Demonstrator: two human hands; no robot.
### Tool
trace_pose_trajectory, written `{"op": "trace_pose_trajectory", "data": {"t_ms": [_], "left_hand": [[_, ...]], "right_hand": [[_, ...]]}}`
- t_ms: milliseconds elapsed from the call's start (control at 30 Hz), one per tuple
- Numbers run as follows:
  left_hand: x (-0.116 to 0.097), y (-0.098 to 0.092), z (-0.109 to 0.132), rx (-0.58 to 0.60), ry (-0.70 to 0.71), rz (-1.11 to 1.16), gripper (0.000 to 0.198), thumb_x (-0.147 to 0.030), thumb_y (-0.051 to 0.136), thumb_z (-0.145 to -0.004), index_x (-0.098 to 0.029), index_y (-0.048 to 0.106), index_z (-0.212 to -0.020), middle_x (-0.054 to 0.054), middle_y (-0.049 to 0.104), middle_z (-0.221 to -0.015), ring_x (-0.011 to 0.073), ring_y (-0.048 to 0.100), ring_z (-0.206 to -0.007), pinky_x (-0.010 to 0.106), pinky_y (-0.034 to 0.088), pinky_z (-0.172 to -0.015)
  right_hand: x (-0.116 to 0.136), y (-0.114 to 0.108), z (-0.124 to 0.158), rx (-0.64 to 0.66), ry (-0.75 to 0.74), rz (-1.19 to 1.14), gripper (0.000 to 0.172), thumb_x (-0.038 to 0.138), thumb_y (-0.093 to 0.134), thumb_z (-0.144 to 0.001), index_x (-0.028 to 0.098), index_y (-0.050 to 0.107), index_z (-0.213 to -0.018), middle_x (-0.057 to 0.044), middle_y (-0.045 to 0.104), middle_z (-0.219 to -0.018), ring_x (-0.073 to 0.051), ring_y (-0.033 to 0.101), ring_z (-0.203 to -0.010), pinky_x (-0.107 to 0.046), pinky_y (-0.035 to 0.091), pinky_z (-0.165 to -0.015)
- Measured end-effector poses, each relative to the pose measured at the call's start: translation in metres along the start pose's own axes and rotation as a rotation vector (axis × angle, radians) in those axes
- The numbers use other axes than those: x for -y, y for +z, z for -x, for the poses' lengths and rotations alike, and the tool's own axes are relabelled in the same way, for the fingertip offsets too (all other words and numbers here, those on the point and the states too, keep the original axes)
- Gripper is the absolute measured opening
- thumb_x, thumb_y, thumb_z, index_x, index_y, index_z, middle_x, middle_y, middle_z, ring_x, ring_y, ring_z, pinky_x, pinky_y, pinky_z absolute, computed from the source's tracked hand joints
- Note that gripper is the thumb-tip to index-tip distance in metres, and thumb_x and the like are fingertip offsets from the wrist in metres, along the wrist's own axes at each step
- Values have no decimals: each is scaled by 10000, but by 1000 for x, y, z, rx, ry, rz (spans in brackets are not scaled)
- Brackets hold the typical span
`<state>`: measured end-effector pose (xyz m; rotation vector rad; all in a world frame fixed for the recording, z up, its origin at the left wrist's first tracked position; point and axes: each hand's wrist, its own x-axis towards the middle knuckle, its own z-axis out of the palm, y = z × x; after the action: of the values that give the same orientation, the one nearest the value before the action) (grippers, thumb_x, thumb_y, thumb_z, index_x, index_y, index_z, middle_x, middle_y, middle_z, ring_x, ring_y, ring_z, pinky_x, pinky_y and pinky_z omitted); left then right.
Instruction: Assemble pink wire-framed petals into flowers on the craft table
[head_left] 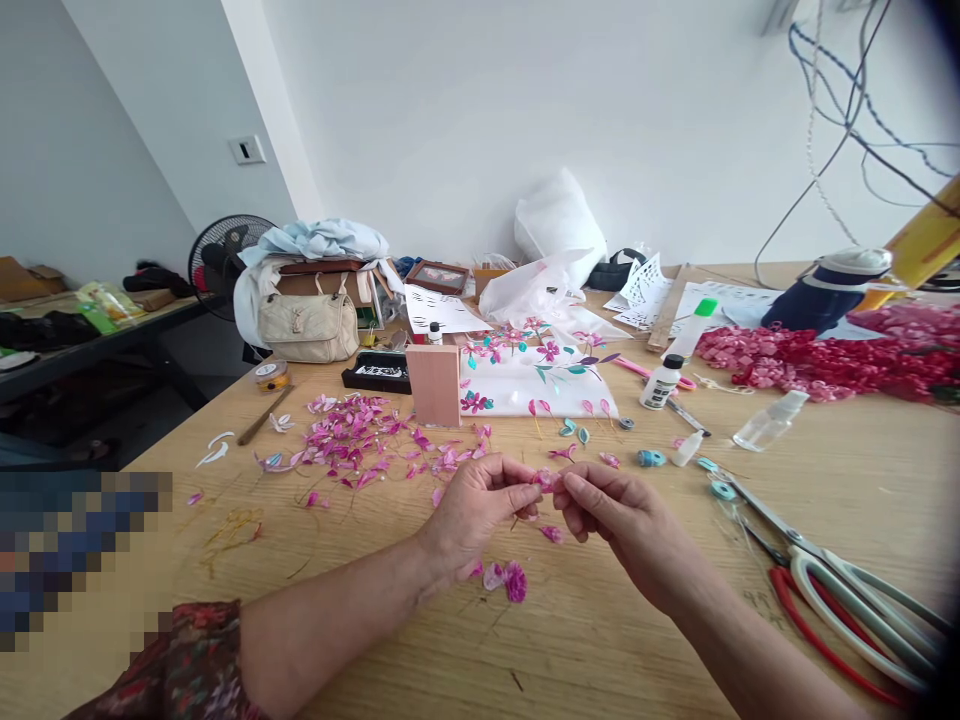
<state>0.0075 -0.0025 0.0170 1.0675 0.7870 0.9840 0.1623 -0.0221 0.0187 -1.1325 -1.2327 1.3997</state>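
Note:
Between my two hands, above the middle of the wooden table, is a small pink petal piece (546,480). My left hand (484,505) pinches it from the left, thumb against forefinger. From the other side my right hand (611,505) grips its right end with closed fingertips, which partly cover it. Below the hands lie a dark pink ruffled flower (515,582) and a paler petal (493,576). A single pink petal (552,534) rests just under the fingers. To the left spreads a heap of pink petals (352,435), some with thin wire stems.
Red- and white-handled scissors (847,590) lie at right, near a clear spray bottle (771,422) and a black-capped bottle (663,383). A wooden block (435,387) stands beside a white sheet with flowers (510,395). Pink-red flower bunches (795,365) fill the back right.

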Motion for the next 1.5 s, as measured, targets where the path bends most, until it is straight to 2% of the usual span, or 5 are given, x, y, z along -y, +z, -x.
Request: {"op": "trace_pose_trajectory", "data": {"t_ms": [233,600,867,1067,1500], "left_hand": [[0,0,1,19,-8,1,181,-265,674,-636,-126,579,-700,-12,568,-614,81,502,-573,240,388,-600],[1,4,3,41,8,-86,177,-273,681,-621,-124,589,-651,-14,534,-592,79,460,-568,223,362,-569],[3,0,5,164,-37,135,248,-345,563,-747,-101,609,-755,41,559,-694,103,507,-630,247,377,-622],[2,0,6,215,-99,102,272,-385,585,-722,-117,590,-765,37,567,-670,107,521,-614,248,373,-620],[-4,5,8,122,-22,-88,108,-235,622,-685,-129,606,-696,-14,556,-603,86,519,-580,222,376,-594]], "right_hand": [[4,-3,1,9,4,49,193,349,547,-777,170,539,-705,41,511,-496,-97,473,-467,-217,352,-459],[8,12,3,-30,-24,210,325,479,562,-700,199,451,-577,57,450,-477,-98,434,-436,-229,343,-445],[3,6,3,-47,-60,170,282,425,574,-717,197,471,-587,58,447,-484,-95,409,-453,-224,331,-461],[4,5,3,-46,-66,149,286,424,562,-729,198,462,-585,63,441,-473,-91,407,-450,-221,334,-465],[-1,7,3,-52,-80,60,296,429,596,-714,190,469,-594,59,465,-475,-88,410,-459,-216,331,-465]]}}
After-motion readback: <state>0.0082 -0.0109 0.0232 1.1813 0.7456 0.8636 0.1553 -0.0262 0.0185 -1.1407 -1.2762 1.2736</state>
